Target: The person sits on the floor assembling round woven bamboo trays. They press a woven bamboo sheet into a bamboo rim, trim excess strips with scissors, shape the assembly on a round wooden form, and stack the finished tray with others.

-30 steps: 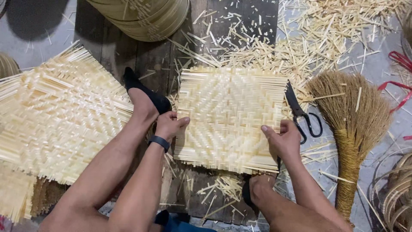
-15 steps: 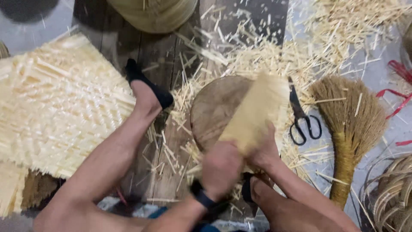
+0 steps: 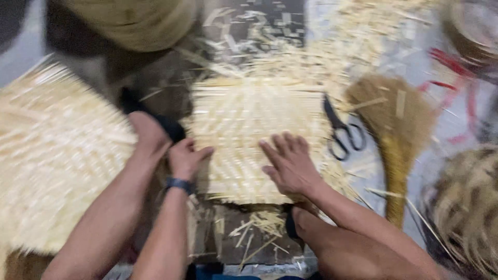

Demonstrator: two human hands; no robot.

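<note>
A pale woven mat (image 3: pixel 254 135) lies flat on the dark wooden floor (image 3: pixel 249 31), in the middle of the view, between the person's two bare feet. The right hand (image 3: pixel 290 163) rests palm down on the mat's lower right part, fingers (image 3: pixel 282 145) spread apart and pressed on the weave, gripping nothing. The left hand (image 3: pixel 187 158) sits at the mat's left edge, the thumb lying over the weave; the other fingers are curled at the edge (the blur makes it hard to tell whether they pinch the mat or only touch it). A dark band (image 3: pixel 179 183) circles the left wrist.

Just beside the left hand is the left foot (image 3: pixel 148 132) in a black shoe. The right foot (image 3: pixel 306 220) shows below the mat, near its lower right corner.

Black scissors (image 3: pixel 342 132) lie just right of the mat, nearly touching its edge. Further right lies a straw broom (image 3: pixel 394 129), bristles up, handle pointing down. Loose straw scraps (image 3: pixel 337 57) litter the floor above and around the mat. A larger woven sheet (image 3: pixel 57 155) fills the left side, and a round basket (image 3: pixel 129 21) stands at the top left.
</note>
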